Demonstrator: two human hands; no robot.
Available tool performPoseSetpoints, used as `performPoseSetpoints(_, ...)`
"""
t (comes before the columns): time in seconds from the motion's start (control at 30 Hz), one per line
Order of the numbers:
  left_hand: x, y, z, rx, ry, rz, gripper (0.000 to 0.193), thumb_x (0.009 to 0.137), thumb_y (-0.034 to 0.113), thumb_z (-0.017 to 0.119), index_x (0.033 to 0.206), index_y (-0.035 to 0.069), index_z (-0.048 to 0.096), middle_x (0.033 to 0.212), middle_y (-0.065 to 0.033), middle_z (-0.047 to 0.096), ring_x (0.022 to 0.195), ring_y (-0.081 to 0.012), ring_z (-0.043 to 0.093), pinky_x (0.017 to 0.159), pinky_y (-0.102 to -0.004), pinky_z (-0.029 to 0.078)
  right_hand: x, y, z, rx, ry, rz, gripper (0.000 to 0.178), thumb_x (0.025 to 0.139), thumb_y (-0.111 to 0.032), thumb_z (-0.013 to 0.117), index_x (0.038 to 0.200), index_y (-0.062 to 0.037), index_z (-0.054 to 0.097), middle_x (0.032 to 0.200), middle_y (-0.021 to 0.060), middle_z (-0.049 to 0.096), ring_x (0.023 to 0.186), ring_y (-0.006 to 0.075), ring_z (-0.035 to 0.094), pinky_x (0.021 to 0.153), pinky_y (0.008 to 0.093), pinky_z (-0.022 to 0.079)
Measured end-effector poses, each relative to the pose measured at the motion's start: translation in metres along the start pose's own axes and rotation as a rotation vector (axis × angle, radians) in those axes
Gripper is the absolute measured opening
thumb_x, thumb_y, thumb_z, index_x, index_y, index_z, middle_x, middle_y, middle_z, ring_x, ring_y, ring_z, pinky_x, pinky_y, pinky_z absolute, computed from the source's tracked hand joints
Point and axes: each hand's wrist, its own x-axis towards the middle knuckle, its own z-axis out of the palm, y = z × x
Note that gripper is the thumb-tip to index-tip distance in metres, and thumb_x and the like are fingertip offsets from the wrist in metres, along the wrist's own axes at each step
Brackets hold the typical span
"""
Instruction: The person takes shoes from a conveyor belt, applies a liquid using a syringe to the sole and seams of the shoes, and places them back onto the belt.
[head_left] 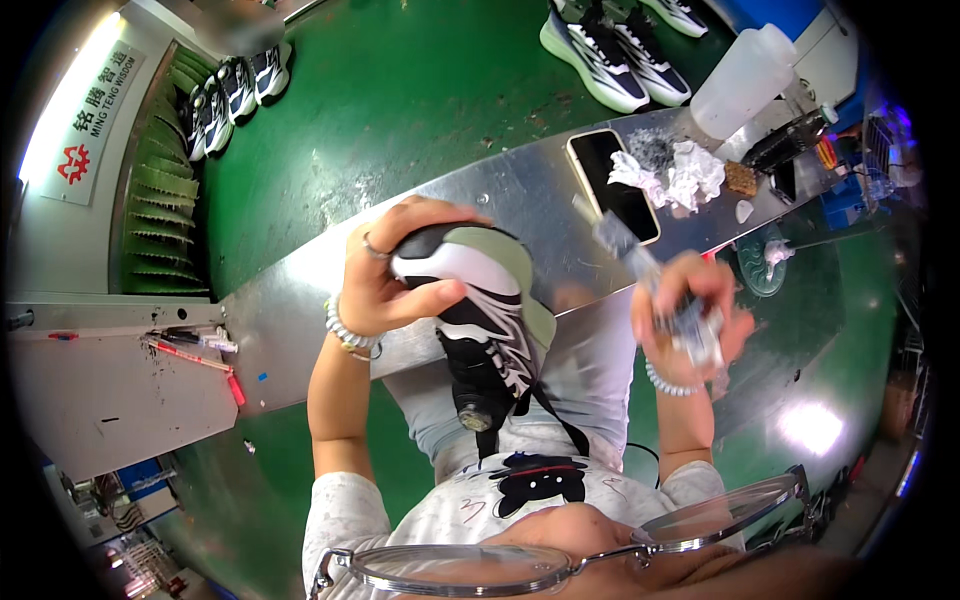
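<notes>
A sneaker (482, 322) in black, white and pale green is in my left hand (378, 270). My fingers curl over its toe end, with the thumb lying on the white side panel. The shoe is tilted over my lap, its black collar toward my body. To the right, apart from the shoe, my right hand (690, 322) is closed around a slim, pale, partly clear tool (622, 243). Motion smears this tool, so its exact kind cannot be made out. Its narrow end points up and left, near the phone.
A phone (614, 187), crumpled white paper (694, 175), a brown block (740, 178) and a white plastic jug (743, 82) lie or stand along the metal ledge (465, 195). Beyond, sneakers (608, 55) and further shoes (232, 95) sit on the green surface. Pens (190, 355) lie at left.
</notes>
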Motion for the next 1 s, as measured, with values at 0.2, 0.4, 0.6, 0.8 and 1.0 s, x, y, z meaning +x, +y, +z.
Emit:
performPoseSetpoints(0.2, 0.014, -0.002, 0.008, 0.04, -0.088, 0.088, 0.045, 0.072, 0.025, 0.075, 0.105, -0.001, 0.058, 0.095, -0.014, 0.067, 0.079, -0.0241, 0.066, 0.069, -0.031, 0.053, 0.002, -0.014, 0.041, 0.069, 0.098, 0.105, 0.041, 0.095, -0.044, 0.04, 0.098, -0.0043, 0.051, 0.085, 0.0183, 0.055, 0.063, 0.0219, 0.052, 0.061, 0.0345, 0.045)
performPoseSetpoints(0.4, 0.022, 0.001, 0.015, 0.075, -0.14, 0.064, 0.048, 0.067, 0.026, 0.078, 0.102, 0.0, 0.06, 0.095, -0.0109, 0.067, 0.079, -0.0255, 0.066, 0.069, -0.0308, 0.053, 0.0, -0.012, 0.038, 0.071, 0.145, 0.121, 0.039, 0.096, -0.041, 0.038, 0.096, -0.0041, 0.051, 0.084, 0.0208, 0.057, 0.06, 0.0214, 0.051, 0.057, 0.0324, 0.042)
performPoseSetpoints(0.6, 0.021, -0.003, 0.01, 0.037, -0.157, 0.037, 0.05, 0.067, 0.026, 0.079, 0.104, -0.001, 0.059, 0.097, -0.0118, 0.067, 0.082, -0.0253, 0.066, 0.072, -0.031, 0.053, -0.011, -0.014, 0.043, -0.09, 0.167, 0.099, 0.034, 0.096, -0.038, 0.04, 0.093, -0.007, 0.053, 0.085, 0.0252, 0.061, 0.051, 0.0164, 0.041, 0.052, 0.0304, 0.036)
performPoseSetpoints(0.8, 0.009, -0.012, -0.002, -0.053, -0.086, -0.06, 0.049, 0.073, 0.022, 0.074, 0.108, -0.006, 0.055, 0.1, -0.02, 0.064, 0.088, -0.0261, 0.065, 0.077, -0.0333, 0.051, -0.036, 0.004, 0.03, -0.143, 0.181, 0.12, 0.026, 0.097, -0.031, 0.038, 0.096, -0.0077, 0.049, 0.085, 0.0243, 0.061, 0.051, 0.0158, 0.04, 0.051, 0.0308, 0.035)
performPoseSetpoints(1.0, -0.016, -0.028, -0.012, -0.051, 0.112, -0.157, 0.052, 0.081, 0.027, 0.066, 0.113, -0.009, 0.048, 0.102, -0.0232, 0.062, 0.094, -0.0293, 0.063, 0.081, -0.0366, 0.051, -0.07, 0.04, 0.025, 0.017, 0.266, 0.146, 0.016, 0.097, -0.021, 0.034, 0.097, -0.0061, 0.041, 0.085, 0.0263, 0.058, 0.062, 0.021, 0.049, 0.063, 0.0337, 0.042)
